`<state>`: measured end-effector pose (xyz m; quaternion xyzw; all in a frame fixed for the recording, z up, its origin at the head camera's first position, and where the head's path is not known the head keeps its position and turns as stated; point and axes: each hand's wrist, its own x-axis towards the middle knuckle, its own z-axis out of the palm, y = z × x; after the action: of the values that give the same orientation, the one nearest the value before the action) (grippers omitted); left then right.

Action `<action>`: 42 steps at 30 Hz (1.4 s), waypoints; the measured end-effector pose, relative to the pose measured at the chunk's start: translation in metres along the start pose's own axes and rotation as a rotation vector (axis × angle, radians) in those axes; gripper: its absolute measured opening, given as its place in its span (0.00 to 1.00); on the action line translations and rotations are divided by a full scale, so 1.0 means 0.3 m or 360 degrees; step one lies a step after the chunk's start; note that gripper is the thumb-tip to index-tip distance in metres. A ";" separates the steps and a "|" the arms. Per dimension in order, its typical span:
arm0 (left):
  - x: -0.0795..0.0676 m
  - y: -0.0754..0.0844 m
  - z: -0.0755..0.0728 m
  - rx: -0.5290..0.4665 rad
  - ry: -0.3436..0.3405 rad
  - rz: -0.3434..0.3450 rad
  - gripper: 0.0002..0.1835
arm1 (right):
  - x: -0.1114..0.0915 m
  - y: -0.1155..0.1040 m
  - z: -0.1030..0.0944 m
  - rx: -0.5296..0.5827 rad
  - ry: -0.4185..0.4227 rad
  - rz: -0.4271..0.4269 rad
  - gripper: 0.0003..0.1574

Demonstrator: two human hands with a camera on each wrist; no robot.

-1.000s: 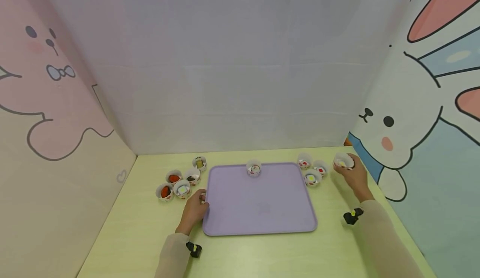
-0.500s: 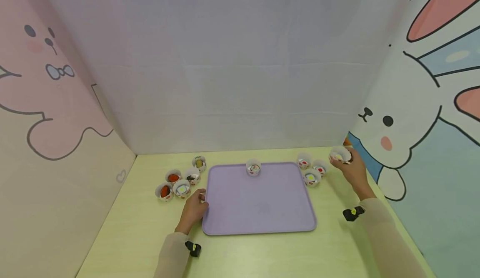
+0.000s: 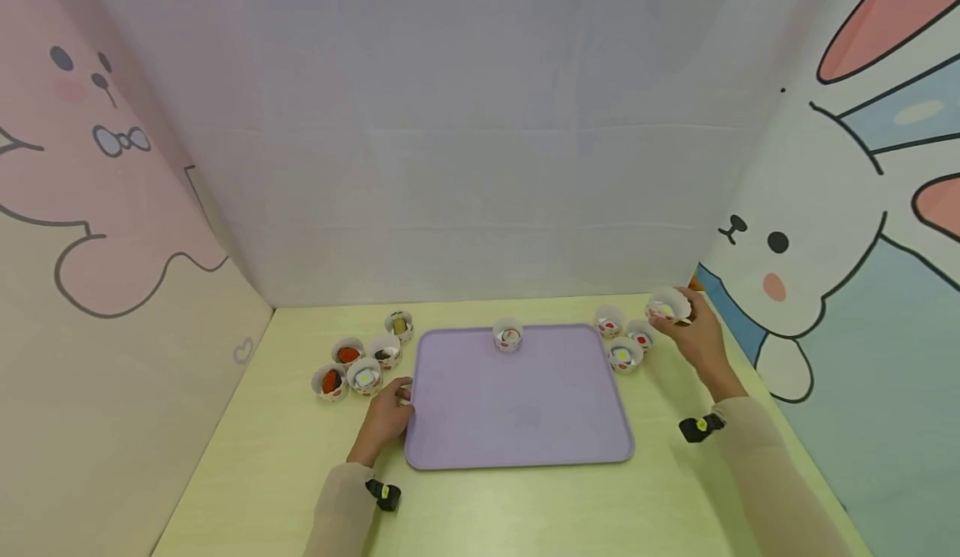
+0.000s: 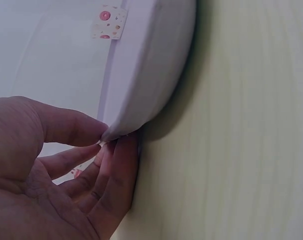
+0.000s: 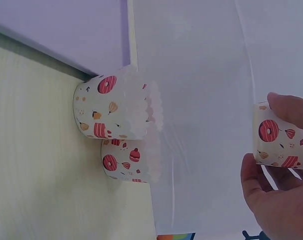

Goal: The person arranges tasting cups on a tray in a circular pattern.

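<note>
Paper cup, round, white, red-printed [image 3: 667,305]: held pinched aloft in right hand [image 3: 699,343], shifted leftward, so brought nearer lilac rectangular plastic-looking tray [image 3: 517,415], pinched at left rim in left hand [image 3: 383,418].

Right of the right hand [image 3: 701,338] stands a rabbit-printed panel [image 3: 847,257]; left of the left hand [image 3: 383,415], a pink cartoon panel [image 3: 112,207]. Behind both grips hangs a whitish backdrop [image 3: 465,148].
</note>
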<state>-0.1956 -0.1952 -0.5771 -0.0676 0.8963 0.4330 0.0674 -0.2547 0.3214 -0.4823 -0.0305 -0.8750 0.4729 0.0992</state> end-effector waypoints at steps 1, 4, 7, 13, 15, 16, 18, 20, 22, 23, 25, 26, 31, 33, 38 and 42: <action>0.001 -0.001 -0.002 -0.0016 -0.0003 0.0002 0.28 | 0.000 -0.002 0.001 -0.0001 -0.0007 -0.0007 0.45; 0.003 0.000 -0.006 -0.0064 -0.0007 -0.0007 0.28 | -0.002 -0.008 0.005 0.0002 -0.0023 -0.0017 0.45; 0.003 -0.001 -0.005 -0.0092 -0.0011 -0.0016 0.28 | -0.004 -0.013 0.010 0.0001 -0.0029 -0.0034 0.44; 0.003 -0.001 -0.001 -0.0110 -0.0021 -0.0024 0.28 | -0.006 -0.027 0.020 0.0047 -0.0053 -0.0097 0.44; 0.005 -0.002 -0.001 -0.0124 -0.0024 -0.0029 0.28 | -0.006 -0.033 0.025 0.0065 -0.0068 -0.0120 0.44; 0.005 -0.002 -0.001 -0.0134 -0.0026 -0.0034 0.28 | -0.007 -0.038 0.027 0.0075 -0.0076 -0.0124 0.45; 0.006 -0.004 -0.001 -0.0167 -0.0033 -0.0047 0.28 | -0.011 -0.052 0.033 0.0086 -0.0093 -0.0122 0.45; 0.006 -0.006 -0.003 -0.0230 -0.0051 -0.0063 0.28 | -0.017 -0.070 0.038 0.0082 -0.0117 -0.0118 0.45; 0.006 -0.008 -0.005 -0.0308 -0.0071 -0.0081 0.28 | -0.026 -0.092 0.043 0.0088 -0.0142 -0.0108 0.44; 0.005 -0.008 -0.006 -0.0353 -0.0081 -0.0092 0.28 | -0.030 -0.103 0.046 0.0090 -0.0155 -0.0102 0.44; 0.004 -0.009 -0.008 -0.0424 -0.0098 -0.0112 0.28 | -0.037 -0.120 0.054 0.0107 -0.0183 -0.0095 0.44; 0.003 -0.009 -0.008 -0.0446 -0.0103 -0.0119 0.28 | -0.039 -0.125 0.059 0.0117 -0.0195 -0.0089 0.44; 0.001 -0.014 -0.011 -0.0481 -0.0112 -0.0133 0.28 | -0.038 -0.116 0.099 0.0115 -0.0232 -0.0087 0.44; 0.000 -0.016 -0.011 -0.0476 -0.0107 -0.0135 0.28 | -0.035 -0.110 0.121 0.0113 -0.0241 -0.0098 0.44; -0.001 -0.022 -0.013 -0.0468 -0.0098 -0.0134 0.28 | -0.035 -0.124 0.177 0.0163 -0.0287 -0.0106 0.46; -0.001 -0.027 -0.014 -0.0467 -0.0096 -0.0134 0.28 | -0.041 -0.146 0.214 0.0204 -0.0326 -0.0092 0.47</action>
<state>-0.1942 -0.2033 -0.5807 -0.1011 0.8174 0.5580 0.1016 -0.2538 0.2428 -0.4818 0.0496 -0.8491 0.5254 0.0244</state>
